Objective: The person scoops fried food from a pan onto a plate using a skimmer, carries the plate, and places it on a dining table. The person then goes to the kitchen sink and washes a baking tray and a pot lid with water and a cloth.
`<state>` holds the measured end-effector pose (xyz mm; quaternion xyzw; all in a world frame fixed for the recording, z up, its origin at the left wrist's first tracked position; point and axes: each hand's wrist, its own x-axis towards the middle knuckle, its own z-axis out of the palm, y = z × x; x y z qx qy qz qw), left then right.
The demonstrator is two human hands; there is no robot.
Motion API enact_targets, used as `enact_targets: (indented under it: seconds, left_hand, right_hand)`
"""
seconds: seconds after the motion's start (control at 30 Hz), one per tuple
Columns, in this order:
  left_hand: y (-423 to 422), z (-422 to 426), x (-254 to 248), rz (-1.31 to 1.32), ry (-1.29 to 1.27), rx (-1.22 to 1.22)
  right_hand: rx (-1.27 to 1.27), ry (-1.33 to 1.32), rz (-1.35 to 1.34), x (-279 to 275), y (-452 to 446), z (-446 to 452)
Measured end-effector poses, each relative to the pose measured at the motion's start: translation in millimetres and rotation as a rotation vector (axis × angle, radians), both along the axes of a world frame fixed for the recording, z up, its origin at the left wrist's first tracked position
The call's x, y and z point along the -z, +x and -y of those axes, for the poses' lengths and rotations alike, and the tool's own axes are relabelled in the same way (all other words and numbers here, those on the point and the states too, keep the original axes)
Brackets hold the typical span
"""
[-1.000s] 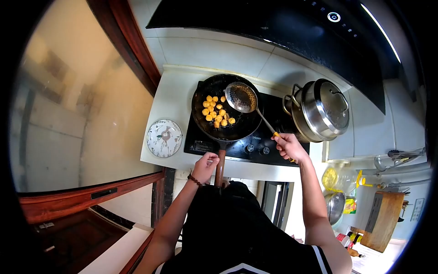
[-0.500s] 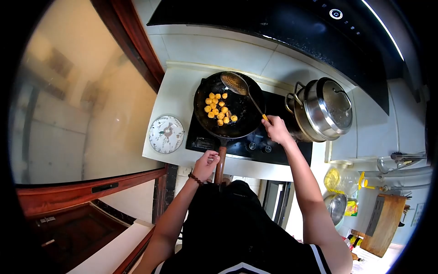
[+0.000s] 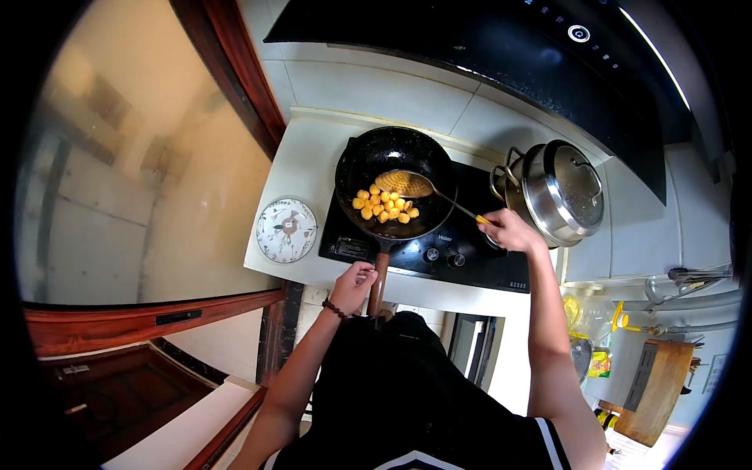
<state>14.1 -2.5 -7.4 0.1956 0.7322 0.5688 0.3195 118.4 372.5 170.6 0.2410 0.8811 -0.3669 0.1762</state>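
A black wok (image 3: 427, 153) sits on the black glass hob (image 3: 486, 269), its wooden handle (image 3: 380, 274) towards me. Several golden-yellow balls (image 3: 388, 207) lie in its lower part. My right hand (image 3: 511, 230) is closed round the yellow-ended handle of a perforated metal skimmer (image 3: 405, 184), whose bowl is in the wok against the upper edge of the balls. My left hand (image 3: 355, 283) is curled beside the wok's handle, fingertips near its left side; whether they touch it is unclear, and nothing shows inside the fingers.
A patterned round plate (image 3: 286, 229) lies left of the hob. On the right stands a lidded steel pot (image 3: 552, 192). A dark range hood (image 3: 470, 39) hangs overhead. A wooden block with knives (image 3: 656, 392) and a yellow-capped bottle (image 3: 603, 317) are at the far right.
The skimmer has moved from the wok's upper part down to the balls, and my right hand has shifted right. The balls sit slightly further right and closer together. My left hand has barely moved.
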Motion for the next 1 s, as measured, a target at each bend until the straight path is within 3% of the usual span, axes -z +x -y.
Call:
enact_targets:
  seconds: [0.1,0.17,0.43,0.63,0.77,1.0]
  left_hand:
    - [-0.2,-0.1,1.1,0.011,0.006,0.014]
    - [0.5,-1.4,-3.8,-0.004,0.012,0.0]
    - [0.2,-2.2,1.5,-0.003,-0.01,0.001]
    - [0.2,4.6,6.1,0.045,0.01,0.003]
    - [1.6,6.2,6.2,0.045,0.003,0.003]
    - [-1.6,5.4,-10.8,0.037,-0.02,-0.003]
  right_hand:
    - [0.016,0.012,-0.001,-28.7,33.2,2.4]
    - [-0.108,0.132,-0.083,-42.6,49.6,2.3]
    - [-0.209,0.292,-0.043,-97.0,52.8,41.1]
    - [-0.227,0.376,0.019,-76.6,40.8,56.6]
    - [-0.188,0.378,-0.049,-32.9,22.2,54.5]
    - [0.232,0.311,-0.249,5.1,-2.5,54.3]
